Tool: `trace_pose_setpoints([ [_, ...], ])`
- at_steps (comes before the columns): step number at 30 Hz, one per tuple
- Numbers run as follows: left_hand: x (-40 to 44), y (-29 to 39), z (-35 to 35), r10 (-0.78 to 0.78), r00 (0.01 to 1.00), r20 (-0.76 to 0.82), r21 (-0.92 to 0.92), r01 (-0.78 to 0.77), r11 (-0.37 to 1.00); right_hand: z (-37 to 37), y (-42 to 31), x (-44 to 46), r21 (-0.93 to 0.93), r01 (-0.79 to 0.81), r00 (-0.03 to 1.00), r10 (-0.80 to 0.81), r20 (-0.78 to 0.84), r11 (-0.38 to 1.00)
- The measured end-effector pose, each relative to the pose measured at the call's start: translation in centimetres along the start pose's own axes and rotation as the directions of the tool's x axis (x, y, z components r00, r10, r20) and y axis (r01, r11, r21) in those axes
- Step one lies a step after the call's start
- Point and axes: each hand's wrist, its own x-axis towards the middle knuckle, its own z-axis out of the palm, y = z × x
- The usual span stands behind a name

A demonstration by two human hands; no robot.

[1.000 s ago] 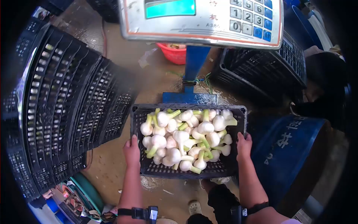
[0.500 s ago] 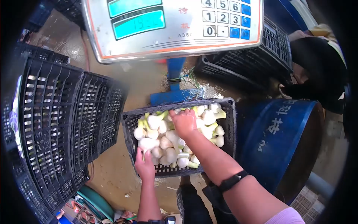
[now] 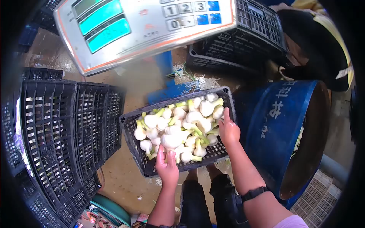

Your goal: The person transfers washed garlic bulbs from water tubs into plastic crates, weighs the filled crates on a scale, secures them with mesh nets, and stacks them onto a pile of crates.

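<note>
A black plastic crate (image 3: 142, 166) full of white garlic bulbs with short green stems (image 3: 206, 108) sits tilted in front of me, below the scale. My left hand (image 3: 167, 169) is at the crate's near side, its fingers closed on a large garlic bulb (image 3: 172, 141) above the others. At the crate's right end is my right hand (image 3: 230, 132), index finger stretched out along the inside of the wall and thumb side beside the bulbs. No bulb shows in its grasp, though its lower fingers are partly hidden.
An electronic scale (image 3: 152, 41) with lit displays stands over a blue base (image 3: 173, 91). Stacked black crates (image 3: 57, 125) rise at left. A blue drum (image 3: 283, 117) is close on the right. Another crate (image 3: 228, 57) and a person in dark clothing (image 3: 315, 45) are beyond.
My right hand has moved from the crate's far middle to its right end. My left hand has shifted right with the bulb. The view has turned, and the crate looks more tilted.
</note>
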Motion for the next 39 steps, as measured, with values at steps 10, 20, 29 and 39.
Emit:
trace_pose_setpoints([
  [10,-1.2,-2.1,3.9,0.045,0.990,0.134,0.042,-0.051,0.998,0.7,-0.1,1.1,0.185,-0.017,0.999,0.008,0.048,0.983],
  [20,-2.9,-5.9,10.0,0.286,0.845,0.452,0.602,-0.526,0.601,-1.4,4.6,-3.8,0.612,0.012,0.994,0.057,-0.093,0.791],
  [29,-4.7,-5.4,-1.2,0.321,0.879,0.352,0.559,-0.473,0.681,-1.2,2.0,-9.0,0.506,-0.118,0.992,0.076,0.103,0.854],
  [39,-14.2,-6.4,-10.5,-0.200,0.838,0.508,0.678,-0.246,0.692,2.3,3.0,-20.5,0.529,0.048,0.966,-0.175,0.192,0.847],
])
